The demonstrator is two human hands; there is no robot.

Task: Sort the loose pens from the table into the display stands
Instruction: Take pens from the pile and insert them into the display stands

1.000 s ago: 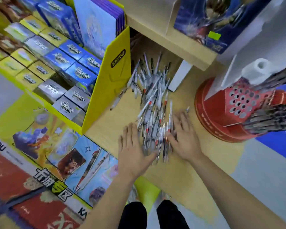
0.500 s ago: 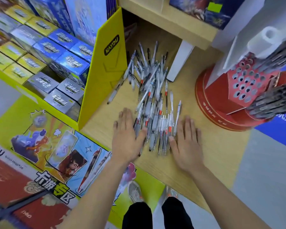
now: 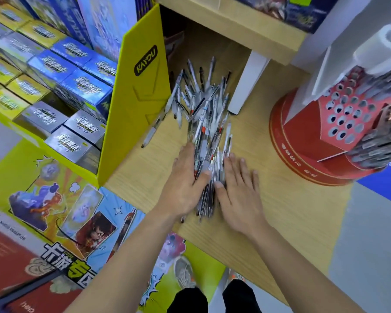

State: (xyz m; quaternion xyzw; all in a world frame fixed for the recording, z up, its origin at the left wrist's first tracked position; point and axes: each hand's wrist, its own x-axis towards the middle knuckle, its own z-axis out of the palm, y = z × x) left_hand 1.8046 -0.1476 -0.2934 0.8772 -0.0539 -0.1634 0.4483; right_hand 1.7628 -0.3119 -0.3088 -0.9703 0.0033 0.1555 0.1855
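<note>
The near edge of the table [image 3: 291,211] runs just behind the wrists, so pens pulled back too far could drop off it. The left hand [image 3: 185,188] and the right hand [image 3: 237,193] are now much closer together than a moment ago. Their fingers [image 3: 233,164] are straight and flat. They are not curled round anything, and they push in on the pens [image 3: 207,136] from both sides.

Between the fingers, the pens are now squeezed into one thin bunch that points one way. I think this bunch is almost ready to lift. Past the fingertips, more pens lie in a messy fan.

One stray pen [image 3: 150,133] lies alone, left of the left fingers, by the yellow card wall [image 3: 140,105]. That wall blocks the left side. A white post [image 3: 246,84] stands far past the right fingertips. The red display stand [image 3: 298,141] is off to the right of the right fingers. Bare table lies between, so there is room to move that way.
</note>
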